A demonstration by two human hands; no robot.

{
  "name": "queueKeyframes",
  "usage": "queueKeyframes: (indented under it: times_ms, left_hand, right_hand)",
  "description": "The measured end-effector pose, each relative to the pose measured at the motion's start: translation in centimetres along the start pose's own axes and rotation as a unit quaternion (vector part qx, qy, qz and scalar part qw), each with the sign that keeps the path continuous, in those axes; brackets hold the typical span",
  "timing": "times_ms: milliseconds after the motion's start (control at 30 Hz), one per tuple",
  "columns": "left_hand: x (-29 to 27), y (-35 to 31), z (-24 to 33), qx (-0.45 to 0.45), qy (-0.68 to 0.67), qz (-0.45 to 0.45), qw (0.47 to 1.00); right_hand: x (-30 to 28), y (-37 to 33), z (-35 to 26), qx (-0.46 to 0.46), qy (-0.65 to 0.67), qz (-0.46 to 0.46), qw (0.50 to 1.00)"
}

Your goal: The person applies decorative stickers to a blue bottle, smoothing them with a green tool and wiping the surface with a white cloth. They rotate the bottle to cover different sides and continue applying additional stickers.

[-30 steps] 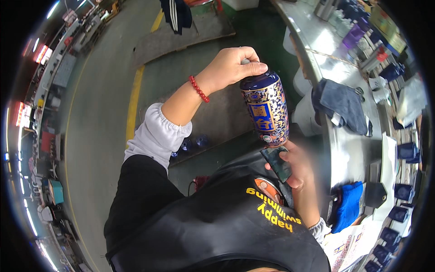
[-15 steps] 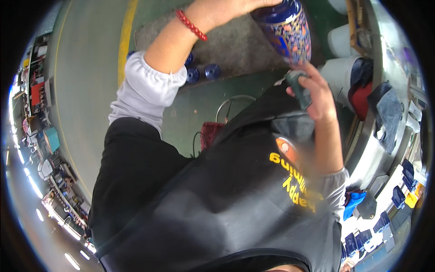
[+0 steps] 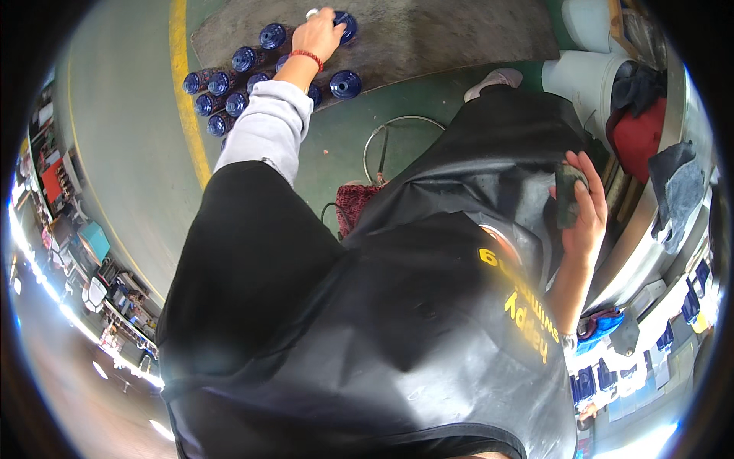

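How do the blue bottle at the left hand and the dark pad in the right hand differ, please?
The blue bottle shows a round, glossy top, while the dark pad looks oblong and dull. The bottle is at the left hand, over the grey board; the pad is held in the right hand, near the black apron. Both are dark in colour.

1. Yellow floor line (image 3: pixel 186 99), running left of the left grip (image 3: pixel 324 34).
2. Teal box (image 3: pixel 95 242), well apart from the left grip, lower left.
3. Dark red patterned fabric (image 3: pixel 356 205), between the two grips, with a thin hoop (image 3: pixel 405 118) just beside it.
4. Pale tub (image 3: pixel 573 80), above the right grip (image 3: pixel 585 200).
5. Red cloth (image 3: pixel 641 141), near the right grip, upper right.
6. Grey cloth (image 3: pixel 679 191), right of the right grip.
7. Blue cloth (image 3: pixel 601 330), below the right grip.
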State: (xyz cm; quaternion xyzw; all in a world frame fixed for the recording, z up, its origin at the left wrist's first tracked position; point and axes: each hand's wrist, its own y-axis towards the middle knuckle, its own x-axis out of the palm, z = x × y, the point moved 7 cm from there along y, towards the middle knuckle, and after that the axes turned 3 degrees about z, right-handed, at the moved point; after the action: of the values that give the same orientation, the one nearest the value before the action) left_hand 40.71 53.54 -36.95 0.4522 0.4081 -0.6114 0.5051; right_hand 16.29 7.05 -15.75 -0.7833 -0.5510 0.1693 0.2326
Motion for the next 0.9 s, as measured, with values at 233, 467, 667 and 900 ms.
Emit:
queueKeyframes:
  times_ms: [233,467,667,900]
  left_hand:
    - [8.5,-3.1,-5.6,-0.176,-0.016,-0.045,0.983]
    - [11.3,-3.2,-3.9,0.004,0.194,-0.166,0.967]
    - [7.2,0.5,3.9,-0.037,0.101,-0.074,0.991]
    - [-1.0,-3.2,29.2,0.226,-0.216,0.053,0.948]
  right_hand:
    - [-3.2,-3.3,0.2,-0.009,0.027,0.079,0.997]
    - [-3.3,-8.0,-4.7,-0.129,-0.019,0.085,0.988]
    - [-11.8,-21.2,-12.9,-0.350,-0.175,0.190,0.901]
    - [-41.0,-33.5,-13.9,-0.217,-0.235,0.605,0.729]
